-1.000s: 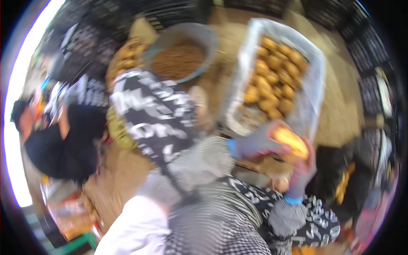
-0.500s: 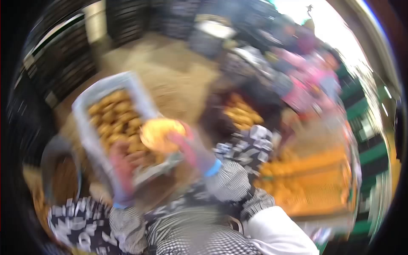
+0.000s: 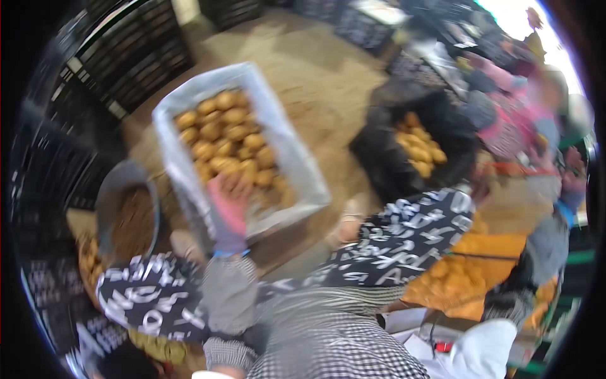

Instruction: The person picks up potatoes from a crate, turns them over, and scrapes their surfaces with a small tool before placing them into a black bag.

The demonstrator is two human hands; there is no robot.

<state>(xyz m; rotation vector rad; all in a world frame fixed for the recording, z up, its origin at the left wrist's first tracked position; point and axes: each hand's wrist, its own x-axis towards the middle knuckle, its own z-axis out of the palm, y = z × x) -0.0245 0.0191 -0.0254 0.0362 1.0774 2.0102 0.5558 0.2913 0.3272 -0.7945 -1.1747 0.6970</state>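
A crate lined with a whitish sheet (image 3: pixel 302 165) stands before me, holding many brown-yellow potatoes (image 3: pixel 235 132). My left hand (image 3: pixel 228 201), in a pink and grey glove, reaches into its near side. Its fingers lie apart over the potatoes, and no single potato is lifted. My right hand (image 3: pixel 572 180) is stretched far out to the right, past an orange mesh sack (image 3: pixel 467 275). It is small and somewhat blurred; the fingers point up and appear apart, with no potato visible in them. A black bag-lined container (image 3: pixel 372 142) with more potatoes sits right of the crate.
A grey bucket (image 3: pixel 153 218) with brown soil stands left of the crate. Stacked black crates (image 3: pixel 148 54) line the left and back. A person in pink (image 3: pixel 508 129) is at the right, near the low reddish edge of a brown surface (image 3: pixel 514 189). Patterned trouser legs (image 3: pixel 404 237) flank the crate.
My right hand has swung from above the crate out to the far right, and the potato it held no longer shows. My left hand stays among the potatoes. The view has shifted.
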